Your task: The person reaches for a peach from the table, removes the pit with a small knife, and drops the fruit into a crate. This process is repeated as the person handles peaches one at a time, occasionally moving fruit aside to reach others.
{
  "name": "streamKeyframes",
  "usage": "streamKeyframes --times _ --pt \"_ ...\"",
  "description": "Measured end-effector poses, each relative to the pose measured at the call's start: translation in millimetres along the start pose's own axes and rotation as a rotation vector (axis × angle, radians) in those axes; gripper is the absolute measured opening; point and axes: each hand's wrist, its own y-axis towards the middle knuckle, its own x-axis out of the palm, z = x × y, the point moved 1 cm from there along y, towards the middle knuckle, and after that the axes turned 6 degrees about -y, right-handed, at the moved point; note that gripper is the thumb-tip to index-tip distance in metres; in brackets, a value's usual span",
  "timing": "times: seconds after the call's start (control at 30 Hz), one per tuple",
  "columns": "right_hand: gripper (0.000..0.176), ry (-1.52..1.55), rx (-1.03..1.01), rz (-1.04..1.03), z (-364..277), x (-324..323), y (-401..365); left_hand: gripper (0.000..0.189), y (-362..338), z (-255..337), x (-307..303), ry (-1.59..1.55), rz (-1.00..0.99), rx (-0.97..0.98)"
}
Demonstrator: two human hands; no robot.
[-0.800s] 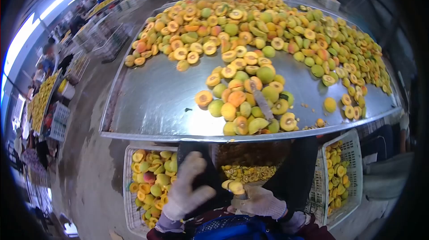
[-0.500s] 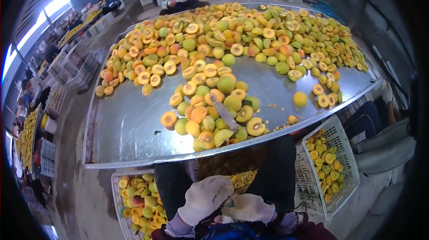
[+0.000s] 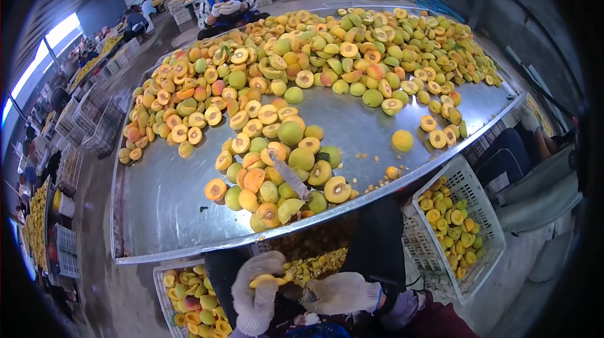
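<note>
My left hand [image 3: 250, 291], in a whitish knit glove, is closed around a yellow peach half [image 3: 268, 280] low in front of my lap. Close beside it, my right hand [image 3: 345, 293] is gloved too, its fingers pressed together at a small dark thing I cannot make out. Just beyond both hands, at the table's near edge, lies a heap of peaches [image 3: 268, 191], many of them halved with the pits showing. A grey, flat knife-like tool [image 3: 290, 179] rests on that heap.
The metal table [image 3: 170, 199] carries a large peach pile [image 3: 327, 55] along its far side. Crates of peach halves stand left [image 3: 165, 303] and right [image 3: 491, 218] of my legs, with cut pieces [image 3: 321, 265] between them. A person [image 3: 226, 1] in white gloves sits across the table.
My hands have drawn apart; the left has turned, showing the peach half in its fingers. The view has shifted, and the person across the table has brought their hands together.
</note>
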Motion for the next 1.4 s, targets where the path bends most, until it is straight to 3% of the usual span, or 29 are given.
streamKeyframes --times 0.03,0.07,0.1,0.17,0.2,0.23,0.27,0.3,0.33,0.4,0.43,0.5,0.57,0.63,0.67,0.7,0.77,0.83,0.9,1.03,1.1,1.2,1.37,1.4 --pt "0.028 -0.065 -0.147 0.146 21 30 4 0.042 5 11 -1 0.211 0.027 0.061" --pt "0.028 -0.133 -0.297 0.288 33 45 6 0.037 17 18 -7 0.336 -0.128 0.177" --pt "0.028 -0.132 -0.297 0.287 25 33 2 0.037 24 20 -13 0.336 -0.127 0.175" --pt "0.036 -0.018 0.033 0.032 1 -9 -9 0.036 32 11 -20 0.422 -0.318 -0.188" --pt "0.036 -0.017 0.029 0.037 -3 -25 -10 0.037 33 3 -20 0.238 -0.134 -0.304" --pt "0.041 0.125 0.175 0.008 -5 -35 -12 0.037 40 0 -15 0.245 -0.142 -0.31" --pt "0.046 0.264 0.32 -0.029 -6 -38 -14 0.041 53 0 -8 0.474 -0.079 -0.24" --pt "0.046 0.262 0.317 -0.031 -4 -36 -13 0.045 66 -3 0 0.699 -0.008 -0.157" --pt "0.049 0.271 0.371 -0.001 -1 -34 -13 0.045 78 -13 5 0.699 -0.003 -0.153" --pt "0.053 0.274 0.462 0.012 2 -32 -11 0.045 97 -32 16 1.16 -0.041 0.351" --pt "0.053 0.274 0.457 0.009 3 -32 -11 0.045 104 -37 21 1.165 -0.038 0.349" --pt "0.066 0.484 0.378 0.197 8 -33 -15 0.047 114 -44 27 1.25 -0.071 0.308" --pt "0.061 0.489 0.389 0.282 16 -33 -17 0.043 118 -42 17 1.213 -0.083 0.315" --pt "0.063 0.511 0.535 0.145 21 -45 -17 0.04 122 -46 -6 0.64 -0.177 0.026" --pt "0.065 0.561 0.553 0.115 24 -47 -17 0.039 118 -47 -12 0.298 -0.117 -0.213" --pt "0.065 0.562 0.545 0.109 25 -47 -16 0.039 115 -43 -14 0.305 -0.11 -0.214" --pt "0.064 0.574 0.488 0.134 26 -47 -12 0.042 107 -34 -19 -0.067 -0.032 -0.446" --pt "0.063 0.562 0.469 0.133 20 -51 -8 0.045 98 -27 -22 -0.077 -0.047 -0.409" --pt "0.061 0.552 0.46 0.134 20 -49 -5 0.048 88 -21 -20 -0.354 -0.045 -0.573" --pt "0.049 0.729 0.488 0.329 28 -54 -4 0.057 77 -16 -12 -0.505 -0.048 -0.547" --pt "0.041 0.866 0.4 0.495 31 -69 -7 0.059 74 -27 -18 -0.581 -0.058 -0.568" --pt "0.045 0.835 0.385 0.588 42 -92 -6 0.064 72 -32 -19 -0.62 -0.053 -0.578" --pt "0.047 0.46 0.484 0.702 90 -117 13 0.068 67 -22 -15 -0.513 -0.018 -0.545" --pt "0.047 0.176 0.45 0.852 109 -119 19 0.066 63 -23 -18 -0.529 -0.031 -0.556"
